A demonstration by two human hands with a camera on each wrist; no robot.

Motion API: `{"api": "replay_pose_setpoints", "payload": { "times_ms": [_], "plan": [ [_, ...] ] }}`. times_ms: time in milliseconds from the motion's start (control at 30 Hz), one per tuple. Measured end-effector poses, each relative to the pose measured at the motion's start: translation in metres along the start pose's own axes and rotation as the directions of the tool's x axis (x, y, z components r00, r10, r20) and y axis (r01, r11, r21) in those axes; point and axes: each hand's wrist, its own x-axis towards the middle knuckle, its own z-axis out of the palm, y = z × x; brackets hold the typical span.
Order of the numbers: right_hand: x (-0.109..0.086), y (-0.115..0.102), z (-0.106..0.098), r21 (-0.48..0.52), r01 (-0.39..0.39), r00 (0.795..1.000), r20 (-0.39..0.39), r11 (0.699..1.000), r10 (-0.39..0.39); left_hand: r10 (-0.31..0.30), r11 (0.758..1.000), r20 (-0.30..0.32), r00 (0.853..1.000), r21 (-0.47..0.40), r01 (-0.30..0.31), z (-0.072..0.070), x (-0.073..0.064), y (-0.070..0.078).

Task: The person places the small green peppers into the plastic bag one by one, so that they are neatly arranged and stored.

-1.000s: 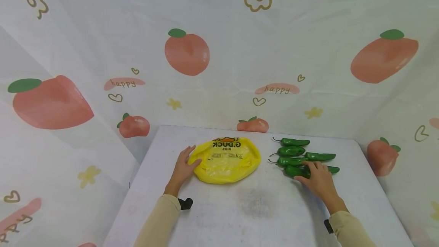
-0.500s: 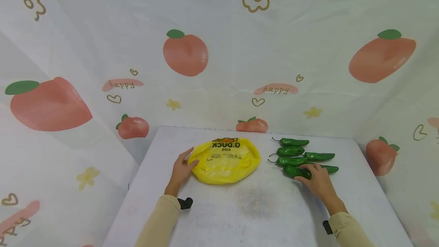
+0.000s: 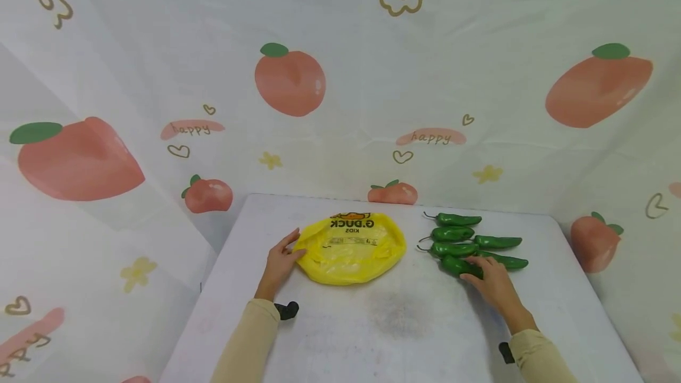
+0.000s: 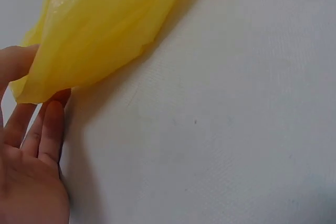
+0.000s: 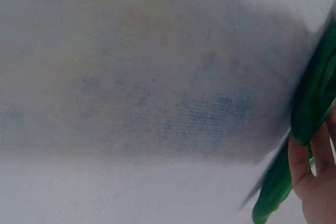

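Note:
A yellow plastic bag (image 3: 348, 265) with its mouth spread round lies left of the table's middle, mirrored black lettering showing on it. At its left edge my left hand (image 3: 280, 266) pinches the film; in the left wrist view, the thumb lies over the bag (image 4: 105, 35) and the fingers sit behind and below it. On the right, my right hand (image 3: 495, 282) holds the nearest green chili pepper (image 3: 456, 266) by its tip end, thumb in front and fingers behind. In the right wrist view this pepper (image 5: 314, 93) slants along the fingers, cut off by the frame's edge.
Several more green chili peppers lie in rows just beyond the right hand, such as the farthest one (image 3: 457, 219) and two at the right, one a pepper (image 3: 497, 242) without visible stem. The white table (image 3: 340, 336) meets a fruit-printed cloth (image 3: 340, 158) behind.
My right hand's fingers have drawn in around the nearest pepper's tip, uncovering more of the pepper to its right. My left hand has drawn slightly left and its fingertips have closed on the bag's edge.

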Motion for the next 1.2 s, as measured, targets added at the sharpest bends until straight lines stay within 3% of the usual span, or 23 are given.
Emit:
{"api": "replay_pose_setpoints", "payload": {
  "times_ms": [233,367,900,1200],
  "plan": [
    [0.001,0.001,0.002,0.004,0.005,0.999,0.033,1.0,-0.005,0.005,0.999,-0.024,1.0,-0.032,-0.006,0.0,-0.004,0.003],
    [0.001,0.001,0.003,0.013,0.006,0.999,0.049,1.0,-0.007,0.003,0.998,-0.064,0.998,-0.062,-0.007,0.002,-0.005,-0.003],
    [-0.002,0.002,0.003,0.027,0.004,0.999,0.054,1.0,-0.005,-0.026,0.999,-0.093,0.995,-0.038,0.022,0.008,-0.005,-0.009],
    [0.002,-0.013,-0.009,0.053,0.031,0.999,0.016,0.998,-0.032,-0.055,0.983,-0.097,0.994,-0.177,0.037,0.006,-0.005,-0.013]
  ]
}}
